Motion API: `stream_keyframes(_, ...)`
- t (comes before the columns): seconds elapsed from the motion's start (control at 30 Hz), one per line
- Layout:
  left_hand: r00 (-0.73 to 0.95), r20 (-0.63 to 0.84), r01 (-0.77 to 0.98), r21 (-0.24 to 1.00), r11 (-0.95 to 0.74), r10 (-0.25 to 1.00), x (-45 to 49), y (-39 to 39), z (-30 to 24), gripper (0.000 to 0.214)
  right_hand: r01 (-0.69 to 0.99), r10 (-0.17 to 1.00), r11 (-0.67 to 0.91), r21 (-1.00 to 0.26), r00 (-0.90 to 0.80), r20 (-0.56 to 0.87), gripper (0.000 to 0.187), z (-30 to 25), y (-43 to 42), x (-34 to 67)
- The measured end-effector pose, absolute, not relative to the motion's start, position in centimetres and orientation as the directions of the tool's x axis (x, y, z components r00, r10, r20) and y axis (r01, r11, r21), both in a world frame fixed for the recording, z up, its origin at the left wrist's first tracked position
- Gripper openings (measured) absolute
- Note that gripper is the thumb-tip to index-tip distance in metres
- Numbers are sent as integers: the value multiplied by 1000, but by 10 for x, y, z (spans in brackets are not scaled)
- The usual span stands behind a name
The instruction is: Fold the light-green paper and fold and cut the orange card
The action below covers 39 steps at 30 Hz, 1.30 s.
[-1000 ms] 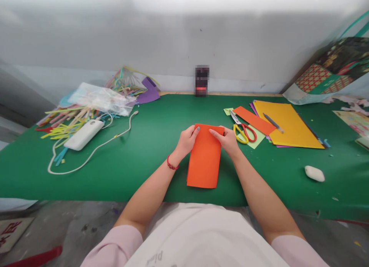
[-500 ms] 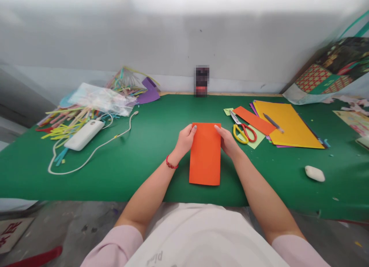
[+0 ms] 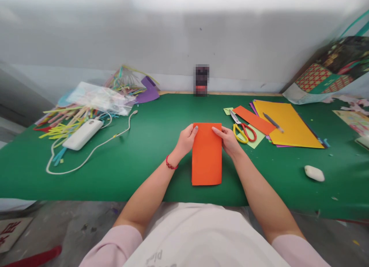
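Note:
Between my hands is a folded sheet of orange paper [image 3: 206,155], held upright lengthwise just over the green table. My left hand [image 3: 186,138] pinches its upper left edge, thumb on the front and fingers behind. At the upper right edge my right hand [image 3: 229,139] grips it the same way, the thumb lying on the front face. The paper's layers show slightly apart along the lower left edge. Close to my right hand lie scissors [image 3: 242,133] with one yellow and one red handle loop, on a light green paper piece [image 3: 256,140].
An orange strip [image 3: 253,120], a pen [image 3: 273,122] and yellow paper sheets [image 3: 300,128] lie to the right, with a white rounded object [image 3: 314,173] nearer. At left are a white power bank [image 3: 83,135], its cable [image 3: 98,148], a plastic bag [image 3: 100,97] and many coloured strips. The green table's [image 3: 138,186] front edge runs before me.
The orange paper has shifted slightly right and turned a little straighter. My right thumb has slid a bit further left onto its face. The other things stay put.

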<state>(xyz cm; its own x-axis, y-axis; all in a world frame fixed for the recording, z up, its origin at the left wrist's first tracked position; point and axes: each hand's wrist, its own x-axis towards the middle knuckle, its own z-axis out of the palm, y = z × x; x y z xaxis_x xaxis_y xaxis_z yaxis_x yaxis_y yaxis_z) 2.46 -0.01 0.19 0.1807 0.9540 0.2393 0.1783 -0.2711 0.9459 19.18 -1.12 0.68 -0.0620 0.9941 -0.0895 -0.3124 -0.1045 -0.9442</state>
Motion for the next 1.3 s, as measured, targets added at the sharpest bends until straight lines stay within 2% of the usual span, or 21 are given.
stream_keyframes(0.67, 167, 298, 209, 921, -329, 940, 23, -3, 8, 42, -299, 999, -35, -954, -48, -21, 30, 6, -14, 193)
stream_keyframes(1.07, 199, 269, 88, 953, -291, 942, 23, -4, 10, 32, -263, 998, -17, -965, -60, -1, 31, 16, -14, 204)
stream_keyframes(1.3, 200, 259, 94, 955, -282, 945, 22, -2, 9, 35, -116, 993, 40, -992, -109, 53, 35, 18, -12, 214)
